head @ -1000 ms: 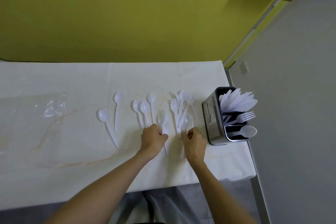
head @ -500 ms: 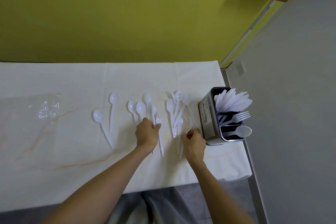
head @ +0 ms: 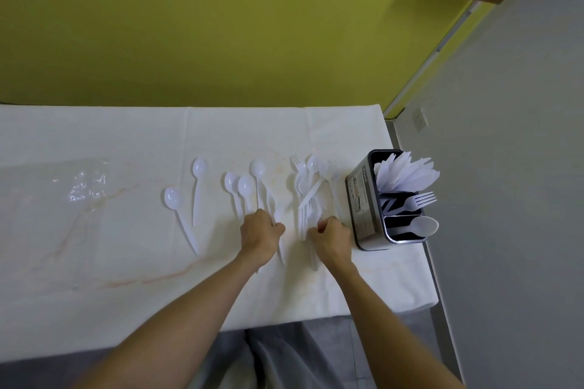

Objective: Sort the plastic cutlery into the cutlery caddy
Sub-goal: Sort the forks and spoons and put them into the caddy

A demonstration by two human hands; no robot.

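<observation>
Gathering loose cutlery off the table for the caddy; I judge the sorting well short of done.

The caddy stands just right of my right-hand fingers, its 3 compartments already part filled. My left hand has its fingers curled down over the near handle ends of the spoons, thumb side against 1 lone fork. My right hand is curled at the near end of the tangled pile just beyond its fingers. The fingertips are hidden, so I cannot tell whether either hand pinches anything. Next, I judge, comes a firm pinch on 1 handle, lifted free of its neighbours and carried right to the matching compartment. Against 0.5 s ago, my left hand has slid right to the fork, and my right has crept forward into the pile.
</observation>
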